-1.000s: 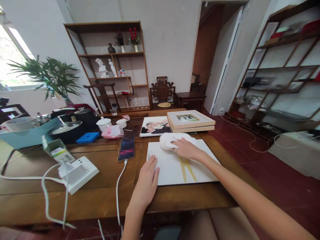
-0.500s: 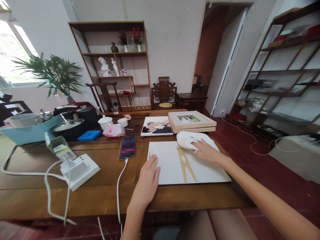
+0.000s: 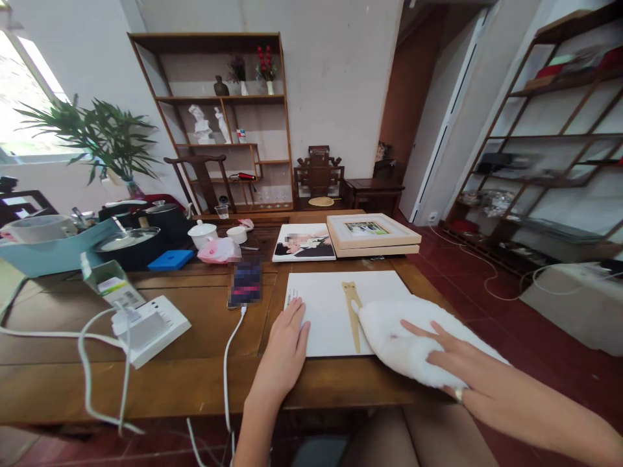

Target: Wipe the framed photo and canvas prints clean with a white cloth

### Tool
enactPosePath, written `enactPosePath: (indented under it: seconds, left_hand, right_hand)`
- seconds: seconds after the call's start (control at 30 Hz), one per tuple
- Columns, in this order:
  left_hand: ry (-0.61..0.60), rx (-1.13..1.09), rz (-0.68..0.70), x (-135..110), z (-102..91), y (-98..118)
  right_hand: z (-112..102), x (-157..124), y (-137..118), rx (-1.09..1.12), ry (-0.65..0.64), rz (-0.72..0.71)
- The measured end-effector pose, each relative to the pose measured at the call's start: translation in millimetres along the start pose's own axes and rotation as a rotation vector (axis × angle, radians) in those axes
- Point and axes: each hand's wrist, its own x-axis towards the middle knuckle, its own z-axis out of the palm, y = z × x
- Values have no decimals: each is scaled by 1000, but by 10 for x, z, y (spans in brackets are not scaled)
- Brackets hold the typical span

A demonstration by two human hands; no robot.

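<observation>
A flat white board point(image 3: 321, 318) with a tan strut on its face lies near the table's front edge. My left hand point(image 3: 288, 334) rests flat on its left edge, fingers stretched out and holding nothing. On the right side, my right hand point(image 3: 450, 350), with a ring on one finger, grips a fluffy white cloth point(image 3: 389, 324). The cloth covers the board's lower right part and hangs past its edge, hiding one leg of the tan strut point(image 3: 350, 308). Some of my right fingers are sunk in the cloth.
Behind the board lie a printed picture panel point(image 3: 304, 243) and stacked wooden frames point(image 3: 372, 233). To the left are a phone point(image 3: 244, 283) on a white cable, a white power adapter box point(image 3: 153, 331), a blue box point(image 3: 170, 260), a pink bag point(image 3: 219, 250) and a dark pot point(image 3: 129, 246).
My right hand has swept the cloth from the board's upper right toward me and to the right, over its near right corner. My left hand stays in place on the board.
</observation>
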Motion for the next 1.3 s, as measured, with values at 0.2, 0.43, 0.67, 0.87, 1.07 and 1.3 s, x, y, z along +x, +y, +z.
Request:
enactPosePath:
  seconds: [0.2,0.43,0.67,0.87,1.07,1.3]
  left_hand:
    - [-8,2,-11,5,-10,22]
    - [-6,13,2,-6,-15,13]
    - [29,-4,31,-13,-14,-3]
    - [31,-7,28,1,-12,4]
    - [14,-13,4,8,-26,17]
    - [35,-4,33,-2,-11,5]
  right_hand:
    - [-62,390,141,-45,121,-22]
    - [-177,1313,356,-125,254,-145]
    - [-183,1227,355,-130,271,-167]
    - [-72,440,245,-28,147,-76]
    - [69,-95,28,38,57,-60]
    - [-84,430,230,16,131,-12]
